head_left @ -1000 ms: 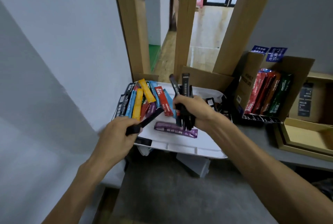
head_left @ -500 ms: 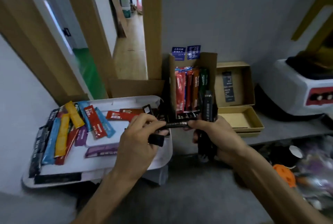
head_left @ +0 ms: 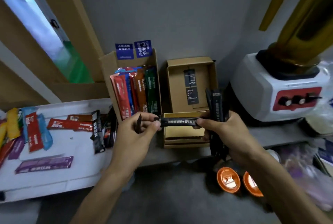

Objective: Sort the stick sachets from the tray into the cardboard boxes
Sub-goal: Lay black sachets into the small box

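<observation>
My left hand (head_left: 137,133) pinches one end of a black stick sachet (head_left: 178,122) that lies level above the small open cardboard box (head_left: 182,143). My right hand (head_left: 223,131) grips an upright bundle of black sachets (head_left: 217,104) and touches the level sachet's other end with its fingertips. The white tray (head_left: 75,176) at the left carries several coloured sachets, among them a purple one (head_left: 44,164), a red one (head_left: 70,124) and black ones (head_left: 98,131). A tall cardboard box (head_left: 108,65) behind holds red, orange and green sachets (head_left: 137,90) standing on end.
The small box's raised lid (head_left: 191,83) leans against the grey wall. A white appliance with a red panel (head_left: 281,88) stands at the right. Two orange-lidded cups (head_left: 239,182) sit below the shelf edge, with plastic bags at the far right. A wooden door frame is at the left.
The view has swung right from the tray to the boxes. Both hands have moved right with their black sachets, and the left hand's sachet now lies level over the small box.
</observation>
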